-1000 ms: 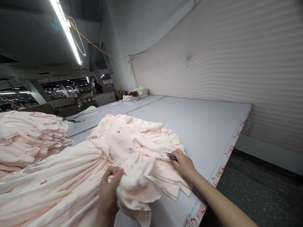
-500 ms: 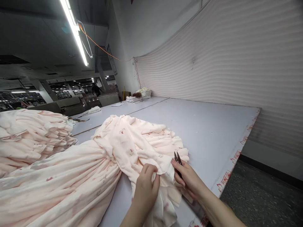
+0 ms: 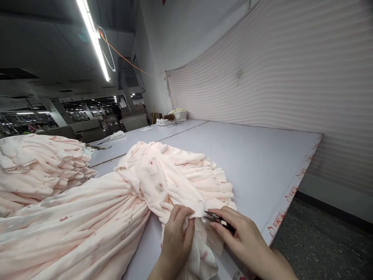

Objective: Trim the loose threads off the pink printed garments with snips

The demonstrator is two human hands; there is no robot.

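Observation:
My left hand point(image 3: 176, 237) pinches a fold of pale pink printed fabric point(image 3: 163, 182) near the front of the grey table point(image 3: 250, 155). Close beside it, my right hand point(image 3: 241, 237) grips small thread snips point(image 3: 214, 219), whose blades point left at the pinched fabric edge. The fabric lies bunched in a heap and trails off to the left as a long gathered length point(image 3: 72, 225). Both hands nearly touch each other over the cloth.
A stack of folded pink fabric point(image 3: 40, 163) sits at the left. Small white piles point(image 3: 171, 116) stand at the table's far end by the ribbed wall. The table edge with red markings point(image 3: 288, 198) drops to dark floor point(image 3: 326, 245) on the right.
My left hand came right across the heap and took a fresh fold. My right hand drew back toward me and turned the snips from upright to pointing left at the fabric.

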